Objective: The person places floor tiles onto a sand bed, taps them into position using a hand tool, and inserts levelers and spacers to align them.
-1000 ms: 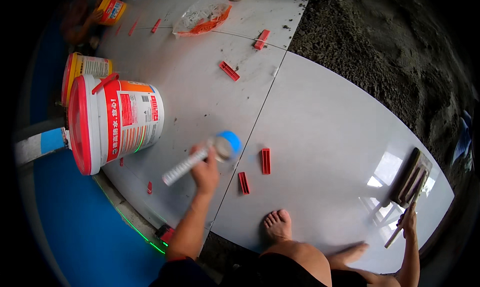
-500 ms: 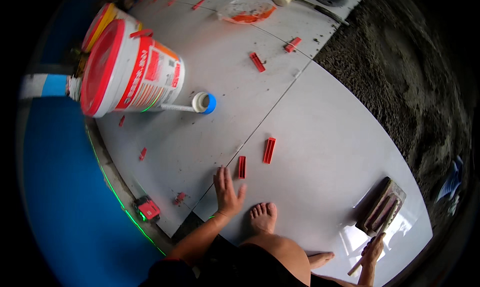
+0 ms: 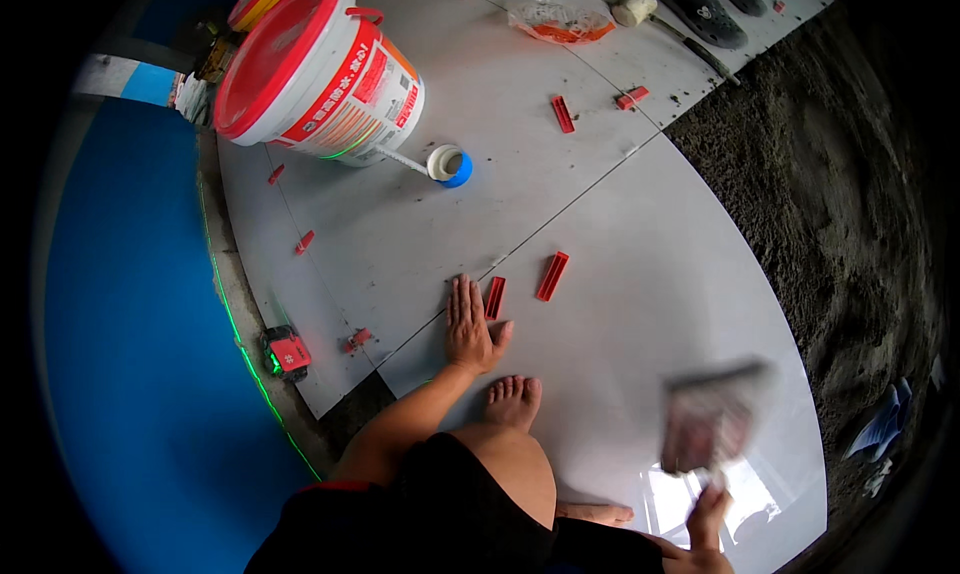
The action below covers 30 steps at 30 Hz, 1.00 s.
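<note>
My left hand (image 3: 472, 326) lies flat on the large glossy pale floor tile (image 3: 620, 314), fingers stretched along the joint with the neighbouring tile. Just right of its fingertips is a red plastic wedge (image 3: 495, 298), and a second red wedge (image 3: 552, 277) lies a little farther right. At the lower right my right hand (image 3: 708, 519) is closed round the handle of a broad, rectangular-headed mallet (image 3: 708, 419). The mallet head is smeared by motion; whether it touches the tile I cannot tell. My bare foot (image 3: 513, 402) rests on the tile between the hands.
A white bucket with a red lid (image 3: 340, 84) stands at the upper left, beside a blue-and-white roll (image 3: 450, 166). A red laser level (image 3: 286, 354) sits by the blue wall (image 3: 130, 324). A white-headed mallet (image 3: 635, 8) and dark clogs (image 3: 698, 12) lie far off. Rough mortar (image 3: 800, 154) borders the right.
My right hand has swung the mallet left, and its head is now blurred. The left hand still lies on the tile by the joint, its fingers closer together. The whole view has shifted.
</note>
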Motion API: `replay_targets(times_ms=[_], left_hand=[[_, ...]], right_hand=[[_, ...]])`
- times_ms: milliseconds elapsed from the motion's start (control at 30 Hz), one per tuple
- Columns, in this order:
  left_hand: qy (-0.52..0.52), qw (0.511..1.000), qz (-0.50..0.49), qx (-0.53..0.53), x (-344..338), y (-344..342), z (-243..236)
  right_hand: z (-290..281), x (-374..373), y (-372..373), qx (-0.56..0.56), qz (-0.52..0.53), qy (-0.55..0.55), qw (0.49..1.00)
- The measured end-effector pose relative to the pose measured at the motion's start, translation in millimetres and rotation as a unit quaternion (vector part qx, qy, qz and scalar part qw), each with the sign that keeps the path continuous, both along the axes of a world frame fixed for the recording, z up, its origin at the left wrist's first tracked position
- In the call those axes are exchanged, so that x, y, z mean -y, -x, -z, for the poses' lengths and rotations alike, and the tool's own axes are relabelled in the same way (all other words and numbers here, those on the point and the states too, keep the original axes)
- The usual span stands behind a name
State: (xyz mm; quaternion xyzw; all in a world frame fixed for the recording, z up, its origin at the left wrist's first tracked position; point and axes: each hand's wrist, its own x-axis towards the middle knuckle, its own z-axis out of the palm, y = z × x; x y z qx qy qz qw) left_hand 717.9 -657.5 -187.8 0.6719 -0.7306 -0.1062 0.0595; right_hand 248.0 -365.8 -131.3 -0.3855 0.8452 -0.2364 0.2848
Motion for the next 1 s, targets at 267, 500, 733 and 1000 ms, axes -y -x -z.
replay_targets(times_ms=[267, 500, 733, 1000], left_hand=[[0.037, 0.999, -0.002, -0.002, -9, -22, -2], [0.006, 1.000, -0.002, -0.022, 3, 2, 1], [0.001, 1.000, -0.005, 0.007, -8, -22, 3], [0.003, 1.000, 0.003, -0.009, 8, 3, -8]], right_hand=[[-155, 238, -69, 0.191, -0.139, -0.155, 0.959], [-80, 134, -25, 0.028, -0.170, -0.033, 0.984], [-123, 274, -91, 0.089, -0.248, -0.179, 0.948], [-86, 195, -37, 0.032, -0.196, -0.008, 0.980]])
